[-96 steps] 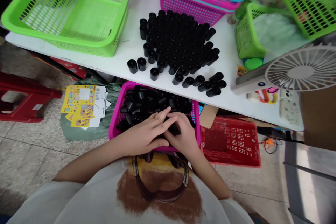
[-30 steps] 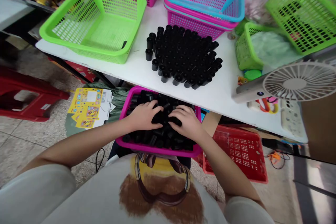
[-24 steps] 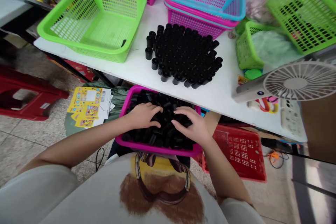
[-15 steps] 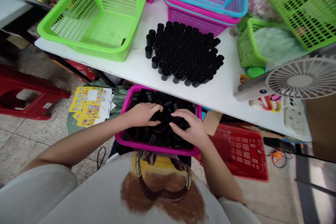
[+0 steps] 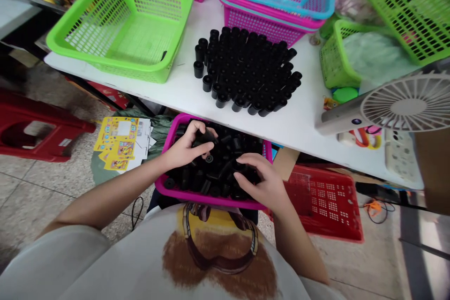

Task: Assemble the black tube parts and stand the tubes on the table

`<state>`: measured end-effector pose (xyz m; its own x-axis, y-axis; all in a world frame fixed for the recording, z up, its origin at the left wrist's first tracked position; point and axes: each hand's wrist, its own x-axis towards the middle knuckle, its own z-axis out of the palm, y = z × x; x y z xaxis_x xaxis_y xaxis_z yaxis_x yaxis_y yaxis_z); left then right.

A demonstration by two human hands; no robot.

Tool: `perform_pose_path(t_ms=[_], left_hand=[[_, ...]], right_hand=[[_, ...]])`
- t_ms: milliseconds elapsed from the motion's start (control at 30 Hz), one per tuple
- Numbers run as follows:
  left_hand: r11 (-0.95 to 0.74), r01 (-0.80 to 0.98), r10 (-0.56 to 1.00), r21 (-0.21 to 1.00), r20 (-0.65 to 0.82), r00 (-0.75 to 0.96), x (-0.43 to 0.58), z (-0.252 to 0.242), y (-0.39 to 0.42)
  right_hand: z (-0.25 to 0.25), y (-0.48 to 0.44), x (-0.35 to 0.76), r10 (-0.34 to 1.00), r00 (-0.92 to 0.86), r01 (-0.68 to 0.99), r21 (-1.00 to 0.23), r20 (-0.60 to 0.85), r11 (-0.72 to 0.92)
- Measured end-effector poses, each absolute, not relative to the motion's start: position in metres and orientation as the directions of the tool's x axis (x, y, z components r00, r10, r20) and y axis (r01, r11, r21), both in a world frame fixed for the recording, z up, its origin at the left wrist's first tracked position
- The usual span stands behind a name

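Left hand [image 5: 186, 147]: fingers curled and closed on 1 black tube [image 5: 206, 137], raised slightly above the heap [image 5: 225, 164], no longer flat and open as 0.5 s ago. That tube now apart from the rest, gripped between fingertips and thumb. Right hand [image 5: 262, 180]: fingers bent down onto tubes at the right of the heap, partly closed; any grip impossible to tell from this view. Heap loose, tubes lying at all angles inside a magenta basket [image 5: 211, 203]. Just beyond its far rim, a white table [image 5: 183, 89] bearing a dense cluster of upright tubes [image 5: 246, 70]. Farther out on the table, an empty-looking green basket [image 5: 147, 75] to the left, stacked baskets [image 5: 281, 11] behind the cluster, a fan [image 5: 408, 103] at right. On the floor, a red basket [image 5: 326, 211] beside the magenta one.
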<state>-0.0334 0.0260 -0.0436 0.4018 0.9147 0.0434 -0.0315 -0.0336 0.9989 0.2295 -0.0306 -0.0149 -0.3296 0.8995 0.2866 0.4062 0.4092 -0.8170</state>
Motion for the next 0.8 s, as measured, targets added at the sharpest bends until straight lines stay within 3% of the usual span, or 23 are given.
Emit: perform_pose_path(t_ms=[67, 133, 300, 467, 633, 733, 800], left_hand=[[0.217, -0.249, 0.892, 0.944, -0.088, 0.444, -0.028, -0.028, 0.015], [0.367, -0.369, 0.870, 0.854, -0.174, 0.462, -0.021, -0.014, 0.004], [0.468, -0.441, 0.839, 0.766, -0.229, 0.493, -0.007, -0.009, -0.015], [0.341, -0.409, 0.893, 0.846, -0.156, 0.421, -0.015, -0.014, -0.016], [0.014, -0.208, 0.957, 0.978, 0.047, 0.286, -0.046, -0.006, -0.016], [-0.079, -0.095, 0.968, 0.992, 0.099, 0.232, -0.056, -0.008, -0.017], [-0.085, -0.025, 0.964, 0.996, 0.088, 0.250, -0.056, -0.013, -0.019]], right_hand=[[-0.007, -0.036, 0.225, 0.901, -0.321, 0.385, -0.829, 0.292, 0.405], [0.000, -0.040, 0.220, 0.910, -0.299, 0.354, -0.852, 0.288, 0.386], [0.013, -0.042, 0.210, 0.909, -0.283, 0.304, -0.871, 0.305, 0.387], [0.008, -0.040, 0.215, 0.919, -0.263, 0.310, -0.876, 0.295, 0.370], [0.000, -0.031, 0.235, 0.930, -0.016, 0.241, -0.902, 0.366, 0.359], [-0.004, -0.015, 0.233, 0.906, -0.213, 0.466, -0.777, 0.367, 0.424], [-0.010, -0.001, 0.222, 0.863, -0.444, 0.625, -0.606, 0.243, 0.492]])
